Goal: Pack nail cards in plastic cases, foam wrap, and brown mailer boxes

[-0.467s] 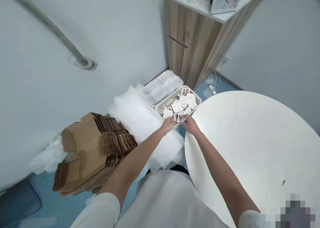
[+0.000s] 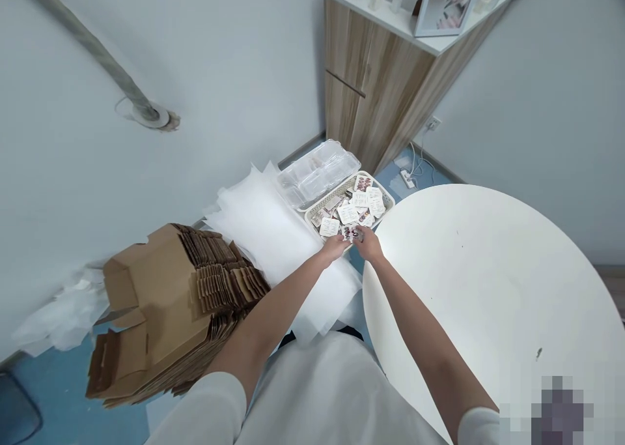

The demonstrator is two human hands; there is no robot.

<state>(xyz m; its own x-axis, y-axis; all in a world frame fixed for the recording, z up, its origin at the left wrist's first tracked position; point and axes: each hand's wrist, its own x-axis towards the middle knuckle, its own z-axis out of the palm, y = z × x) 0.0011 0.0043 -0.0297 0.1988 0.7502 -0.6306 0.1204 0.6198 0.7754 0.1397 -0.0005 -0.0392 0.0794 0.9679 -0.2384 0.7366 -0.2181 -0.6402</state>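
Beside the round white table (image 2: 488,282), a stack of flat cardboard boxes (image 2: 170,308) and white sheets (image 2: 273,236) flank a basket (image 2: 388,200) of small cards. Over its near edge, left hand (image 2: 334,246) and right hand (image 2: 368,244) meet, fingers pinched together on one small printed card (image 2: 350,233).

Open room: the round worktop (image 2: 488,282) to your right lies bare across its whole top; you can sweep over it freely.

Obstacles:
- Basket (image 2: 385,197), full of cards (image 2: 349,214), just beyond the worktop's edge; both your hands (image 2: 336,246) meet at its near rim.
- Clear trays (image 2: 315,171), touching the basket's far side.
- White sheets (image 2: 273,236), left of the basket.
- Cardboard stack (image 2: 170,301), blocking your left.
- Cabinet (image 2: 375,86) and wall (image 2: 219,60) close the far side.
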